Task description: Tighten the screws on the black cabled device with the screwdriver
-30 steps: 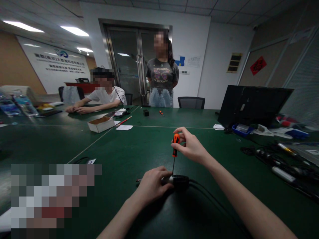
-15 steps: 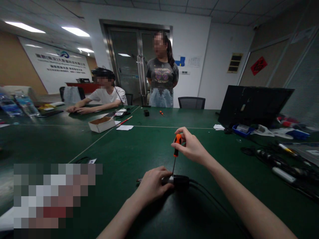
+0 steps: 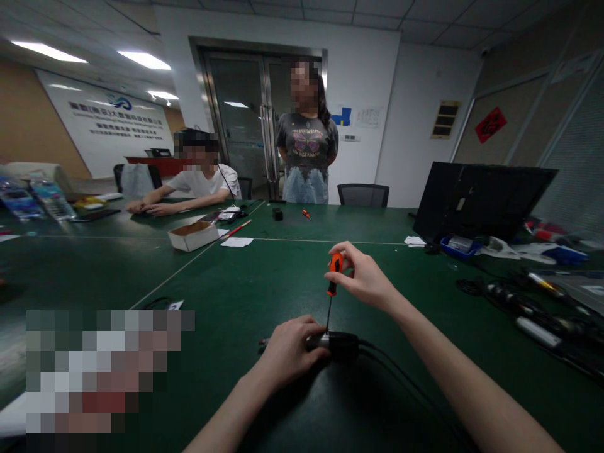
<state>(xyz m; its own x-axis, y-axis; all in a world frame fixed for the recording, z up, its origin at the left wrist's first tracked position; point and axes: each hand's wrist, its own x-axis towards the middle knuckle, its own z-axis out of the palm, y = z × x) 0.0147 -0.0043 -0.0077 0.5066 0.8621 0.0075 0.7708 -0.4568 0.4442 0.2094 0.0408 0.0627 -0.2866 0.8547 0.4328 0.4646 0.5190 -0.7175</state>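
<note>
My right hand (image 3: 363,275) pinches the orange-and-black handle of a screwdriver (image 3: 335,265) between thumb and fingertips. The thin shaft points down, almost upright, and its tip meets the top of a corded silver-and-black cylindrical tool (image 3: 343,344). That tool lies sideways on the green table (image 3: 226,283), its exact kind unclear. Wrapped over its silver part, my left hand (image 3: 295,343) presses it to the tabletop and hides much of it. A narrow end pokes out to the left of my fingers, and a black cable (image 3: 391,365) trails off to the right.
Several corded tools (image 3: 538,330) and a blue tray (image 3: 457,247) lie to the right, near a black monitor (image 3: 476,201). Ahead are a white box (image 3: 193,236), a small black block (image 3: 277,214) and another screwdriver (image 3: 306,214). One person sits at left; another stands behind the table.
The screwdriver's handle has turned slightly in my right hand, its black patch now facing differently. My left hand and the corded tool stay in place.
</note>
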